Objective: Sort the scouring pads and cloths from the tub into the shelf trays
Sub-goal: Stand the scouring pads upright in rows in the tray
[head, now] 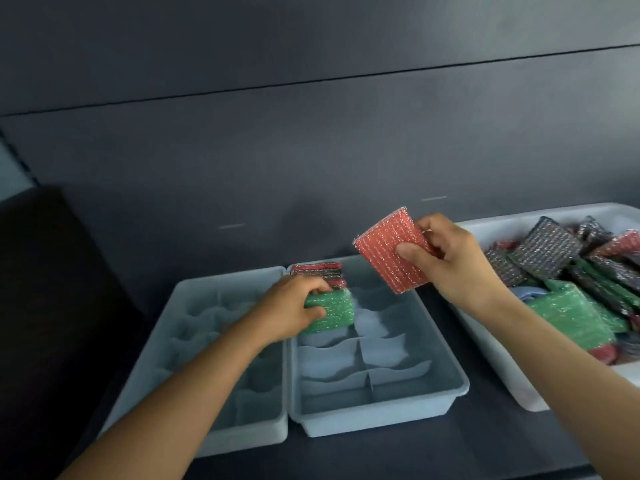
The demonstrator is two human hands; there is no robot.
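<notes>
Nearby, stacked pads [317, 270] crowd green pad [334, 311]; red pad [384, 252] above tray [381, 415].

Dim, cool light from the right, soft overall blur, wide-angle bending at the edges, dark left corner.

Shelf [491, 445]: dark; two trays and a tub were set on it.
Left tray [242, 441]: laid against the right tray [377, 417].
Tub [512, 218]: placed rightmost, apart.
</notes>
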